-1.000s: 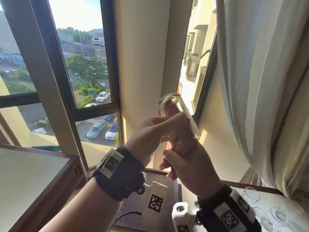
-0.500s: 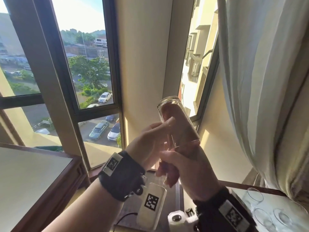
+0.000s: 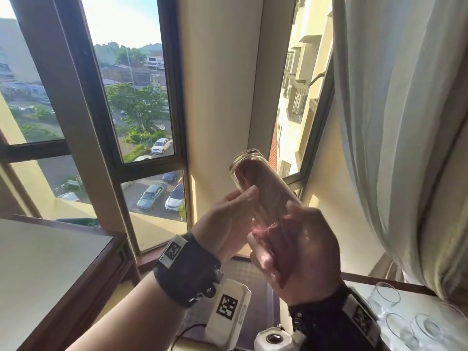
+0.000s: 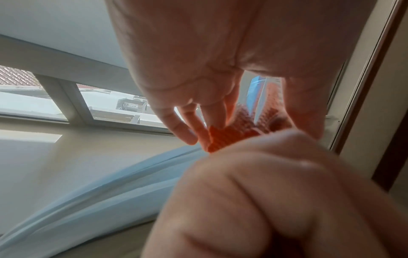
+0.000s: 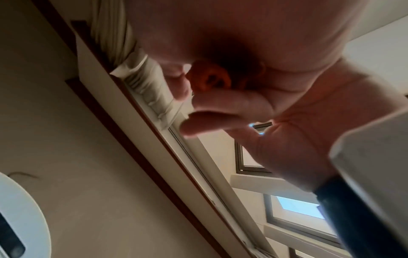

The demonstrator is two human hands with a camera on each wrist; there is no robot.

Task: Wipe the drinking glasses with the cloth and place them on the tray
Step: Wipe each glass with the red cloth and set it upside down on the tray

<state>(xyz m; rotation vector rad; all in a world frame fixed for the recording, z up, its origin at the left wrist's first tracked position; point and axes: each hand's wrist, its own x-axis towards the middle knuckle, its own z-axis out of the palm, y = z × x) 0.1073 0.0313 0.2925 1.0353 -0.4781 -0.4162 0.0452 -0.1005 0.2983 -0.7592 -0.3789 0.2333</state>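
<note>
Glass (image 3: 263, 184) lower since before; left hand (image 3: 228, 224) grips it, right hand (image 3: 301, 252) clutches cloth (image 3: 260, 235), mostly hidden inside.

**Both hands raised before the chest, wrists banded**

The left hand (image 3: 229, 224) is lifted with its forearm rising from lower left; its thumb lies extended up and to the right, and the fingers are bent round the far side of what it holds. The right hand (image 3: 301, 252) sits just beside it, back toward the head camera, fingers curled inward in a pinch. The two hands touch at the fingertips. Each wrist carries a black strap with a square printed marker; a white camera block hangs beneath each.
</note>
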